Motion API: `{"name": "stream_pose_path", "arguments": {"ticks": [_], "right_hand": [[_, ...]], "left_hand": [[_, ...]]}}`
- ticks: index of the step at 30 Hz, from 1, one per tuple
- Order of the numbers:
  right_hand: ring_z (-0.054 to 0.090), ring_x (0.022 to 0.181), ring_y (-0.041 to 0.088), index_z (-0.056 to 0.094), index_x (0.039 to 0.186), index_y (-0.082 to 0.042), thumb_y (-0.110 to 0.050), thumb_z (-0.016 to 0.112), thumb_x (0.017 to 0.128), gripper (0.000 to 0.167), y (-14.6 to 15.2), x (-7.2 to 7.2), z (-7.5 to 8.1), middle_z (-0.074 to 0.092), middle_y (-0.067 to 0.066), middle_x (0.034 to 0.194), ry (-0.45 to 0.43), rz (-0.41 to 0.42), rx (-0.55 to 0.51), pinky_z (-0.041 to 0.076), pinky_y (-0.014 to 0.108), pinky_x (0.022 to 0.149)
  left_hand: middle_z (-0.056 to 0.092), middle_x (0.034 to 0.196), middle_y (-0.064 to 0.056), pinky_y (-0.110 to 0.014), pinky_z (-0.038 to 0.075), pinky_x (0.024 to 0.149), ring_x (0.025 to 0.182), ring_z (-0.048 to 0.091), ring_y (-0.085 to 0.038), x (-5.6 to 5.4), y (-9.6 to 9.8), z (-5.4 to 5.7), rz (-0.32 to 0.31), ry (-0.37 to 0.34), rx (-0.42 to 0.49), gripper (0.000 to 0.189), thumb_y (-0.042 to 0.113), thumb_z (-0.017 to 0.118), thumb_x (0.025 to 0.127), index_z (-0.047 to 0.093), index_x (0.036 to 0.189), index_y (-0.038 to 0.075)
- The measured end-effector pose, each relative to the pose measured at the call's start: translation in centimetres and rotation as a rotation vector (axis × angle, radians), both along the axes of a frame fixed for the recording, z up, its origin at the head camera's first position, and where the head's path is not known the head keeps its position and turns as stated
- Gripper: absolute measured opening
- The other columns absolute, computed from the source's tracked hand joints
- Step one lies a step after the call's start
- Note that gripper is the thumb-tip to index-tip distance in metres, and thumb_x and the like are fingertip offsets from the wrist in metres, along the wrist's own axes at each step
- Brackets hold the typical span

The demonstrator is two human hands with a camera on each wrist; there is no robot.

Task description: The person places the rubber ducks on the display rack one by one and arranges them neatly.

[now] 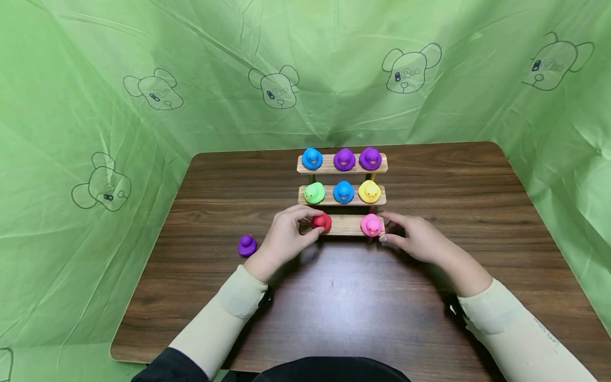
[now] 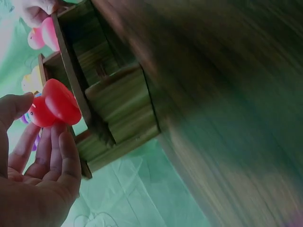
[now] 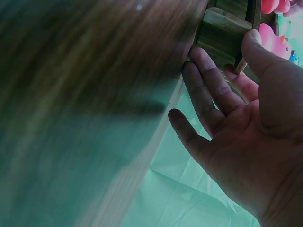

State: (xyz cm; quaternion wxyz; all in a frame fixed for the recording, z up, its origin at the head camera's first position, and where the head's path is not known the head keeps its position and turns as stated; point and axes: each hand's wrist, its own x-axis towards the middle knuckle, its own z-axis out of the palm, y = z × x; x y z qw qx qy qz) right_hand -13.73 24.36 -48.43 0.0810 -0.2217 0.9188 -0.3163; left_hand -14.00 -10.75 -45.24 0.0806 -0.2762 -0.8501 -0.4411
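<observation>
Between its thumb and fingers, my left hand (image 1: 288, 233) holds a red rubber duck (image 2: 57, 104) at the left end of the lowest tier of a wooden three-tier shelf (image 1: 345, 225). In the left wrist view, the duck's base lies against the board's edge. At the other end of that tier sits a pink duck (image 1: 372, 225). My right hand (image 1: 420, 237) is beside it, fingers extended around the shelf's right end. The right wrist view shows its thumb (image 3: 255, 45) touching the board's edge near the pink duck, with nothing gripped.
Green, blue and yellow ducks (image 1: 369, 191) stand on the middle tier. One blue and two purple ducks (image 1: 344, 159) stand on the top tier. A loose purple duck (image 1: 246, 245) rests on the brown table (image 1: 200, 297), left of my left wrist. Green sheeting (image 1: 334, 116) surrounds the table.
</observation>
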Motion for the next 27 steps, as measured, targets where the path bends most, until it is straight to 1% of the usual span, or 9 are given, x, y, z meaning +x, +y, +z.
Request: {"name": "stream_pose_path", "arguments": {"ticks": [5, 10, 16, 23, 27], "right_hand": [[0.072, 0.102, 0.024, 0.055, 0.15, -0.009, -0.029, 0.078, 0.097, 0.061, 0.0, 0.0, 0.0, 0.076, -0.001, 0.102, 0.002, 0.0, -0.004, 0.054, 0.053, 0.095], [0.072, 0.101, 0.023, 0.055, 0.15, -0.009, -0.029, 0.078, 0.097, 0.061, 0.1, 0.0, -0.1, 0.076, -0.002, 0.102, 0.003, -0.002, 0.001, 0.055, 0.053, 0.095], [0.072, 0.101, 0.024, 0.055, 0.15, -0.009, -0.028, 0.078, 0.097, 0.061, 0.1, -0.1, -0.1, 0.076, -0.002, 0.102, 0.002, -0.001, 0.001, 0.055, 0.053, 0.095], [0.072, 0.099, 0.024, 0.056, 0.148, -0.008, -0.028, 0.079, 0.096, 0.06, 0.2, -0.1, -0.1, 0.076, -0.003, 0.099, 0.029, 0.013, -0.004, 0.055, 0.054, 0.093], [0.073, 0.099, 0.024, 0.056, 0.148, -0.008, -0.029, 0.079, 0.097, 0.06, 0.1, -0.1, -0.1, 0.075, -0.003, 0.099, 0.039, 0.016, -0.007, 0.055, 0.054, 0.093]], "left_hand": [[0.074, 0.108, 0.001, -0.032, 0.06, 0.084, 0.094, 0.068, -0.014, -0.1, 1.0, -0.2, -0.006, 0.005, -0.021, 0.029, 0.008, 0.086, 0.085, 0.078, 0.113, 0.009], [0.074, 0.107, 0.003, -0.028, 0.057, 0.085, 0.097, 0.066, -0.012, -0.1, 2.1, -0.4, 0.001, 0.022, -0.05, 0.03, 0.011, 0.087, 0.085, 0.079, 0.114, 0.011], [0.075, 0.108, 0.006, -0.023, 0.054, 0.087, 0.099, 0.066, -0.009, 0.0, 3.1, -0.6, -0.015, 0.012, -0.067, 0.029, 0.013, 0.086, 0.087, 0.078, 0.115, 0.012], [0.074, 0.11, 0.004, -0.024, 0.053, 0.09, 0.102, 0.067, -0.011, 0.0, 4.2, -0.5, -0.008, 0.044, -0.099, 0.03, 0.013, 0.086, 0.086, 0.079, 0.115, 0.012], [0.075, 0.109, 0.003, -0.025, 0.053, 0.085, 0.099, 0.067, -0.013, 0.0, 4.6, -0.5, -0.004, 0.054, -0.104, 0.03, 0.013, 0.087, 0.086, 0.079, 0.115, 0.011]]}}
